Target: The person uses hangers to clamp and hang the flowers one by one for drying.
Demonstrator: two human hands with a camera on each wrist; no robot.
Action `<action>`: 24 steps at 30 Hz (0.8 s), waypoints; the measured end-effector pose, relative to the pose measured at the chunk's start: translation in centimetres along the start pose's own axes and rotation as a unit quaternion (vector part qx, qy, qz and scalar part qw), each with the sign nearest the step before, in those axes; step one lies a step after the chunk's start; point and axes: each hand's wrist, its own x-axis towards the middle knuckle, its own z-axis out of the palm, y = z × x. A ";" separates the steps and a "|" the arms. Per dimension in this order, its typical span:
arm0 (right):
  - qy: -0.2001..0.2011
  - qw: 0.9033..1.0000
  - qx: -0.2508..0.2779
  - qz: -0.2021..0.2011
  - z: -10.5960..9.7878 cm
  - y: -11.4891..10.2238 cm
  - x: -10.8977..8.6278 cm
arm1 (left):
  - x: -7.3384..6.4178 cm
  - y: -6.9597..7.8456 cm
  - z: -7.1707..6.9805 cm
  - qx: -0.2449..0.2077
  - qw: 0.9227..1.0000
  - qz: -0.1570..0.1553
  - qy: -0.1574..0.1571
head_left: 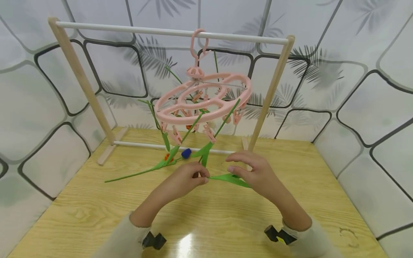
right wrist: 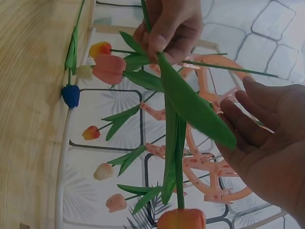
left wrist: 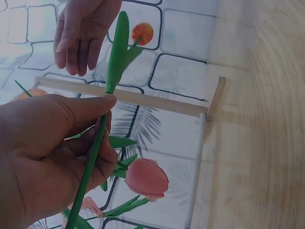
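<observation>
My left hand (head_left: pixel 190 177) pinches the green stem of an artificial tulip between thumb and fingers, just below its leaves (left wrist: pixel 114 59). The held tulip's orange head (left wrist: pixel 142 33) appears beyond the leaves in the left wrist view and at the bottom of the right wrist view (right wrist: pixel 181 219). My right hand (head_left: pixel 259 175) is beside those leaves, its fingers relaxed and gently bent, holding nothing. Above and beyond both hands hangs a pink oval clip hanger (head_left: pixel 206 114). Several tulips hang from its clips by their stems, heads down, among them a pink tulip (left wrist: pixel 147 179).
The hanger hooks over the white top bar (head_left: pixel 145 30) of a wooden-ended rack (head_left: pixel 80 79). Beneath it, a blue tulip (head_left: pixel 186 153) lies on the wood-grain table (head_left: pixel 96 222) near the lower bar (head_left: pixel 138 144). Patterned fabric walls (head_left: pixel 364 118) enclose the table's back and sides.
</observation>
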 end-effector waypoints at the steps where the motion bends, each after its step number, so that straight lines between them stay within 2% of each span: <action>1: -0.003 1.000 0.000 -0.005 0.3 -0.1 0.0 | 0.1 0.1 0.0 0.003 1.000 0.003 0.001; 4: -0.010 1.000 -0.003 -0.021 1.0 -0.4 0.1 | 0.5 0.5 0.1 0.020 1.000 0.011 0.006; 10: -0.034 0.999 -0.013 -0.021 2.2 -0.4 0.4 | 1.1 1.4 0.2 0.051 0.998 0.027 0.019; 19: -0.046 0.999 -0.011 0.022 3.6 -0.3 0.5 | 1.3 2.0 0.4 0.043 0.997 0.041 0.047; 24: -0.055 0.997 -0.023 0.057 4.0 -0.5 0.5 | 1.2 2.1 0.3 0.036 0.997 0.047 0.048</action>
